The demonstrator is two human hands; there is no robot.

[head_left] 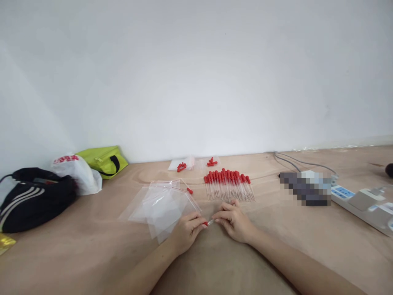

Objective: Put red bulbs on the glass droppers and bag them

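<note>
Between my two hands a glass dropper pipette (pixel 210 222) with a red rubber bulb lies nearly level, just above the table. My left hand (pixel 188 230) pinches its red bulb, which shows at the fingertips. The fingers of my right hand (pixel 233 220) close on the clear tube at the other end; its tip is hidden by them. Beyond my right hand lies a row of several finished-looking droppers (pixel 229 182), red bulbs toward the wall. Clear zip bags (pixel 166 205) overlap beside my left hand, with one red-bulbed dropper (pixel 189 191) at their edge.
Small bags with loose red bulbs (pixel 181 166) and more red bulbs (pixel 211 162) lie by the wall. A black bag (pixel 37 200), a white plastic bag (pixel 76 174) and a green pouch (pixel 106 159) stand left. A power strip (pixel 362 207) with plugs lies right, near a blurred-out object (pixel 307 188).
</note>
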